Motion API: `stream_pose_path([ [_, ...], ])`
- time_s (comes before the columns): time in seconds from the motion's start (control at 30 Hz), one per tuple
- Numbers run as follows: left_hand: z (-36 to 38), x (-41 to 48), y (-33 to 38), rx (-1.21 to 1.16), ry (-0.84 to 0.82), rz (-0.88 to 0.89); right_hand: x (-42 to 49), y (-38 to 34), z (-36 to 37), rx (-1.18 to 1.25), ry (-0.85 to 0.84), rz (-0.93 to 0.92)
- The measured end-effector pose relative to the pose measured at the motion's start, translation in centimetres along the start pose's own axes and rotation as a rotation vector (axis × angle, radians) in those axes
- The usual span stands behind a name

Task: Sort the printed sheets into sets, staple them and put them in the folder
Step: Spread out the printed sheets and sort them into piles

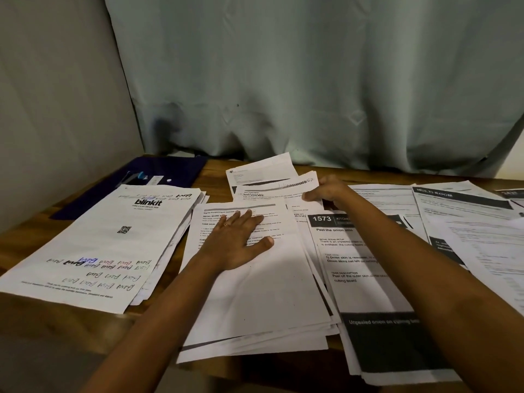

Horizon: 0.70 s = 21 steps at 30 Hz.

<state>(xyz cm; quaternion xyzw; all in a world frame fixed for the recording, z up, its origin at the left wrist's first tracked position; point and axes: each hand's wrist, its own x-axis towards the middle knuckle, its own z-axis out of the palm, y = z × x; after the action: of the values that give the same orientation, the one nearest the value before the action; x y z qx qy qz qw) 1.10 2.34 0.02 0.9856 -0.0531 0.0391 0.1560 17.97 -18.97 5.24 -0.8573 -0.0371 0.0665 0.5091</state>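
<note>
L hand (236,242) presses stack (269,296) (R hand (326,192) pinches sheet (269,190))

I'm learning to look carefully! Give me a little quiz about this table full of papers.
1. True or false: the left hand lies flat on the middle pile.
2. What does the right hand pinch? A. a printed sheet B. a pencil C. a spoon
3. Fill in: the blinkit sheet tops the ___ pile.
Key: 1 true; 2 A; 3 left.
</note>
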Motion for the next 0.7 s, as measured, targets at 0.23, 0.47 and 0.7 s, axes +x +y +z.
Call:
stream_pose_path([
  [0.23,-0.7,0.1,0.1,0.02,-0.037,0.02,0.0,-1.0,-0.5,0.2,0.101,-0.054],
  [0.47,-0.5,-0.2,0.6,0.043,-0.053,0.01,-0.5,-1.7,-0.7,0.318,0.178,-0.107],
  [0.7,-0.4,-0.2,0.5,0.056,-0.068,0.006,-0.8,-0.6,-0.7,0.172,0.232,-0.103],
])
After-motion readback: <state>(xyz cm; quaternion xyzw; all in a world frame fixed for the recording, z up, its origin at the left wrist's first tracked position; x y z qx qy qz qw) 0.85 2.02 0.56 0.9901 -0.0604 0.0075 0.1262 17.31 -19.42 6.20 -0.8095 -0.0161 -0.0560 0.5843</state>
